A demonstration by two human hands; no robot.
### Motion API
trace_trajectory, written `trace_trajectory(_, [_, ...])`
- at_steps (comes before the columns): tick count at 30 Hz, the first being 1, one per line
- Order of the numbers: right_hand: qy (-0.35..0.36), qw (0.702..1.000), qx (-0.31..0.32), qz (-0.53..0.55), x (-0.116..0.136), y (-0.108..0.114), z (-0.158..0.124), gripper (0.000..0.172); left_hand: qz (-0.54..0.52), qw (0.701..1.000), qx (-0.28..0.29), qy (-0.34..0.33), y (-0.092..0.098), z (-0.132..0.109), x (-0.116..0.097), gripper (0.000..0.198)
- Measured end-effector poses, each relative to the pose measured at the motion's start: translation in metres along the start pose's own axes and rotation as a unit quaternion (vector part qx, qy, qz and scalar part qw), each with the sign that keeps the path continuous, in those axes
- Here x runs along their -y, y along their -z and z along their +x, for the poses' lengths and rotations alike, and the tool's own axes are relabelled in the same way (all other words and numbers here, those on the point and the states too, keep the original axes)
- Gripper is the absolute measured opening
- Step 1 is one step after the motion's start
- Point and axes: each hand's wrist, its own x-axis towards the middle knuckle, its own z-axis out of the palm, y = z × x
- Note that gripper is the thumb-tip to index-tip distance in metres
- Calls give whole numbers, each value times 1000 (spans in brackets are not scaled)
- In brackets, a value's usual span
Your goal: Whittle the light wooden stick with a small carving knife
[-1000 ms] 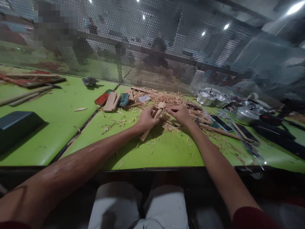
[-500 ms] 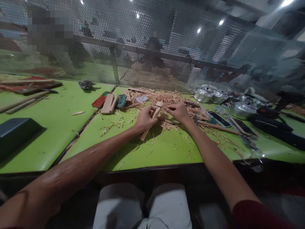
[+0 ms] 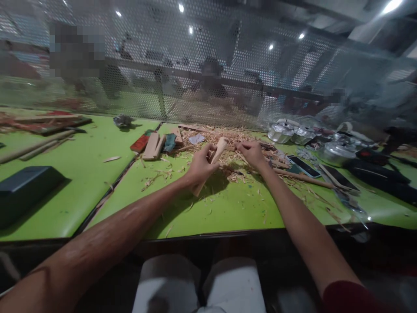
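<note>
Seeing left hand (image 3: 199, 167) closed around a wooden piece (image 3: 219, 148). It's tilted, top end clear above the fingers, lower end down by the green table (image 3: 228, 208). Right hand (image 3: 253, 153) sits just beside that top end, fingers curled tight; I can't tell what it grips. Shavings (image 3: 234, 134) behind both hands, phone (image 3: 304, 166) right of right hand.

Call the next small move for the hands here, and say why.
Likely one short, shallow stroke of the right hand along the upper end of the wooden piece. The left hand grips that piece mid-length, tilted, with its tip free; the right hand is pinched shut just beside the tip, on something too small to identify. The shavings heaped on the green table suggest whittling.
</note>
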Motion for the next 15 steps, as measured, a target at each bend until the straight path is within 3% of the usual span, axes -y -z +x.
trace_trajectory(3, [18,998,48,46,10,-8,-7,38,-31,999,-10,20,-1,3,3,38])
trace_trajectory(7, [70,994,66,43,12,-18,-11,38,-92,994,-8,54,-3,6,6,37])
trace_trajectory(15, [62,992,38,-99,27,-19,-16,47,-119,990,-14,74,-4,8,9,38])
